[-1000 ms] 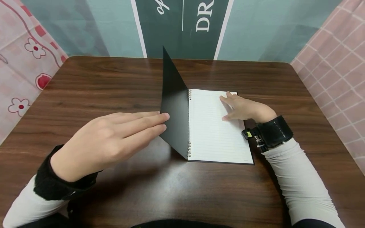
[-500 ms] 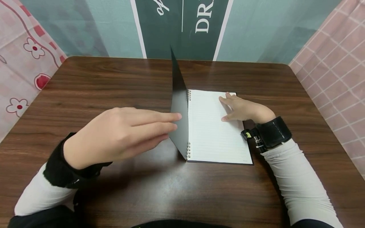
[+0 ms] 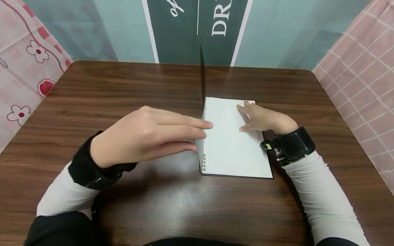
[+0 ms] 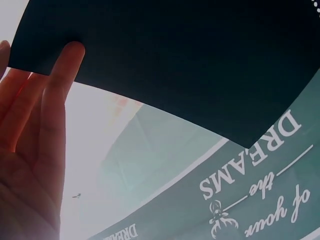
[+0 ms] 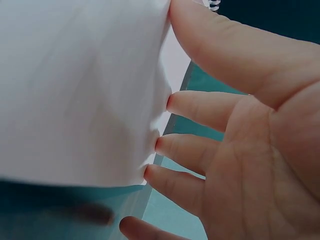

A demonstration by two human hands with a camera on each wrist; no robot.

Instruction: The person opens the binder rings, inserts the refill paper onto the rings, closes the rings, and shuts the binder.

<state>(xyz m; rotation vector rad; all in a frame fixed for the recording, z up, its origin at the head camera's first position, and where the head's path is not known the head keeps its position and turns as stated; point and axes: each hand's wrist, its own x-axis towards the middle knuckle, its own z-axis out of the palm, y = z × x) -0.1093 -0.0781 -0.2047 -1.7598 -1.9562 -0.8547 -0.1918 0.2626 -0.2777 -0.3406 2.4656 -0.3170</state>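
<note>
I see the left hand (image 3: 144,136) stretched out flat, fingers straight and together, their tips pressing the outer face of the black cover (image 3: 202,78), which stands about upright on the spiral binding (image 3: 203,136). From the left wrist view a fingertip (image 4: 70,55) lies against the cover's (image 4: 200,60) dark surface near its free edge; nothing is pinched. The right hand (image 3: 261,118) lies spread on the lined page (image 3: 227,147), fingers relaxed and fanned, holding the sheet down near its far right corner. The right wrist view shows the fingertips (image 5: 195,107) touching the white paper (image 5: 80,90).

Going by size: the brown wooden table (image 3: 123,85) fills most of the head view. On it, right of centre, lies the open notebook (image 3: 234,164), its page side flat on the table and its cover raised edge-on toward the camera. Behind the table hangs a teal banner (image 3: 197,27) with white lettering, and pink patterned cloth (image 3: 24,58) flanks both sides. A black wrist strap (image 3: 292,145) sits on the right forearm over a pale sleeve (image 3: 323,198).
</note>
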